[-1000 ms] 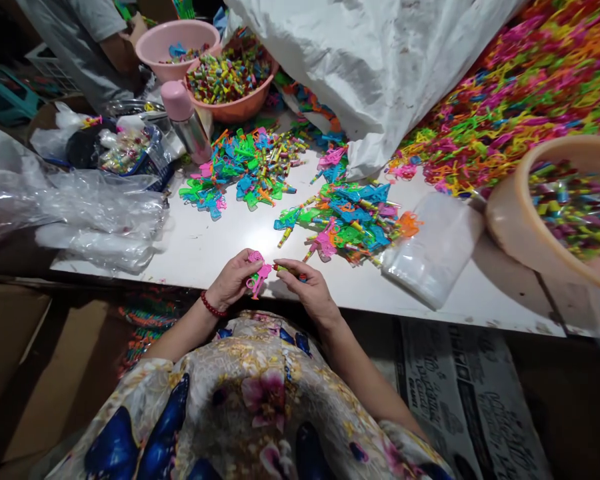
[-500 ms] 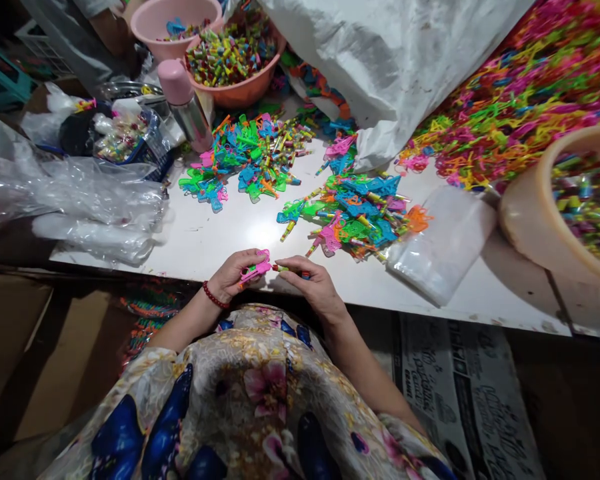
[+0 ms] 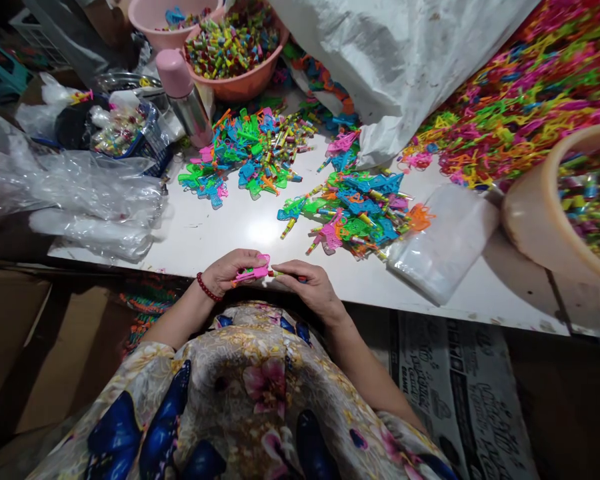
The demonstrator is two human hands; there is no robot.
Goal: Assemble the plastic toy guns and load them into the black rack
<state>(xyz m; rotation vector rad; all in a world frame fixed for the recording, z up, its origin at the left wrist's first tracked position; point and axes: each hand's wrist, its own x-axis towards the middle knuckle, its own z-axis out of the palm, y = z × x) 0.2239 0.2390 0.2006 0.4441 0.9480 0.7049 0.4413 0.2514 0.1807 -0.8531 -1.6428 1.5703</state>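
left hand (image 3: 230,270), red bead bracelet at the wrist, is curled at the near edge of the white tabletop (image 3: 220,233), fingers pinching a small pink plastic toy gun (image 3: 253,272), while the right hand (image 3: 307,287) sits just beside it, fingertips closed on a thin multicoloured stick (image 3: 285,274) whose tip meets the toy's end. beyond the hands lie two heaps of bright plastic toy guns (image 3: 355,213), a flat stack of clear plastic bags (image 3: 443,243) right of them, and a pink-capped steel flask (image 3: 185,97) farther back.

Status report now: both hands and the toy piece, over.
Left hand holds pink toy gun. Right hand holds thin stick at its tip. Toy pile apart, nothing between.
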